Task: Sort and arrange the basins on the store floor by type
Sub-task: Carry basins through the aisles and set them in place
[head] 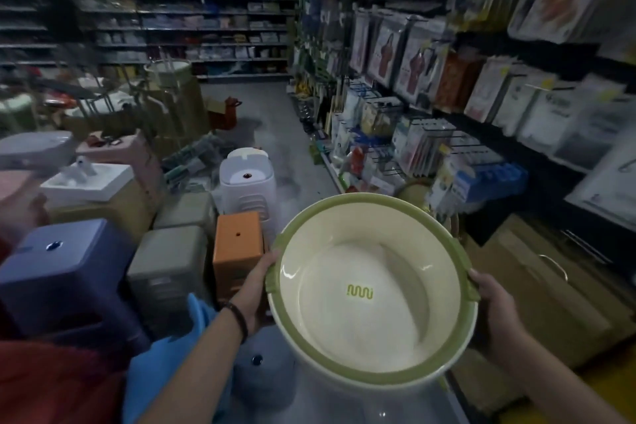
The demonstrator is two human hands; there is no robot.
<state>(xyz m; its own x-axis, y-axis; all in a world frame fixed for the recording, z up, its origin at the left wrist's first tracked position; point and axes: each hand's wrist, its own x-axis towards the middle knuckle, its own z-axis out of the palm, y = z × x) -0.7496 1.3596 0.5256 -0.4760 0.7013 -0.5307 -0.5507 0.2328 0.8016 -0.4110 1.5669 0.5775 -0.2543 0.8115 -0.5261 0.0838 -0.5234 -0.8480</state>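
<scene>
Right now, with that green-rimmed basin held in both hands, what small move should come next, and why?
Probably carry it a step forward along the aisle floor. The basin is empty, off the ground and tilted, with the left hand and right hand gripping opposite handles. Stools crowd the left side, and I cannot make out matching basins nearby.

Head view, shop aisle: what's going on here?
A person carries a cream, green-rimmed basin in the air, left hand gripping its left edge, right hand its right edge. It is not yet set down. A purple stool and an orange stool stand to the left; stocked shelves line the right.
</scene>
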